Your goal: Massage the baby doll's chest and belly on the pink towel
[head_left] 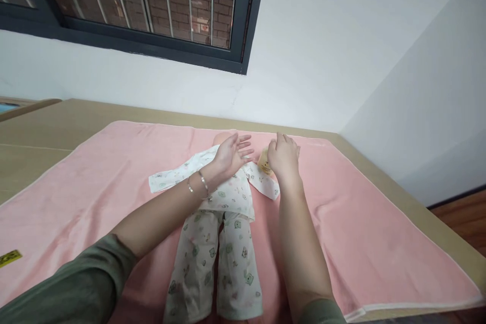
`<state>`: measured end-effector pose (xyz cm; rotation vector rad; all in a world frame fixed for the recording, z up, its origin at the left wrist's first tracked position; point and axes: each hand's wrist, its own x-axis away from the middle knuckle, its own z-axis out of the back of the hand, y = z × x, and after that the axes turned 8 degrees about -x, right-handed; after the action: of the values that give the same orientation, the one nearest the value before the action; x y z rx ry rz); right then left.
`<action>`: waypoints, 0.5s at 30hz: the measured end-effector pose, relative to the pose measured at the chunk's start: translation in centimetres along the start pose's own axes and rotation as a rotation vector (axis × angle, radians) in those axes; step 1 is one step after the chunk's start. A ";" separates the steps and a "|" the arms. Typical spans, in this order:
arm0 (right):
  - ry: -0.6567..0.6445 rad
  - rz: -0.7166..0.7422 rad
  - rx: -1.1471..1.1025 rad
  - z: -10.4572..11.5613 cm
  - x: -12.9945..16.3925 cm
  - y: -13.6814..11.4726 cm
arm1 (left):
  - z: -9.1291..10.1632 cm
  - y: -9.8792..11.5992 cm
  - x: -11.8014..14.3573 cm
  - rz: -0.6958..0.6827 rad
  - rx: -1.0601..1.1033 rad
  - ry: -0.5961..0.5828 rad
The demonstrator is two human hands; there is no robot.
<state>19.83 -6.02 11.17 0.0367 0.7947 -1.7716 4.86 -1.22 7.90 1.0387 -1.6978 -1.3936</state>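
A baby doll in a white printed long-sleeved top (235, 197) and matching trousers (201, 263) lies on a pink blanket (114, 172). Part of the doll's bare head (221, 137) shows behind my left hand (233, 156). That hand is open above the doll's upper chest, palm turned to the right and fingers stretched out. To its right, my right hand (284, 157) is closed around a small pale yellow bottle (264, 162) with dark print, beside the doll's sleeve (262, 180). My fingers hide most of the bottle, so its top cannot be made out.
The blanket covers a wooden tabletop (41, 126) that meets a white wall (304, 61). A dark-framed window (152, 40) with bars is above. A small yellow label (10, 258) lies at the left edge. At the lower right is brown wood (463, 217).
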 end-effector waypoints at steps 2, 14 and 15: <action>-0.006 0.046 -0.009 -0.4 -0.3 0.4 | -1.3 0.6 -2.1 0.139 0.185 -0.038; -0.165 0.093 0.136 -1.4 -0.2 0.2 | -4.0 1.8 -4.6 0.310 0.535 -0.106; -0.154 0.085 0.148 -1.6 -0.2 0.0 | -3.9 1.7 -4.2 0.329 0.566 -0.108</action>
<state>19.34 -5.06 10.02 0.0311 0.5429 -1.7263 9.89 1.09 10.16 0.9204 -2.2948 -0.7852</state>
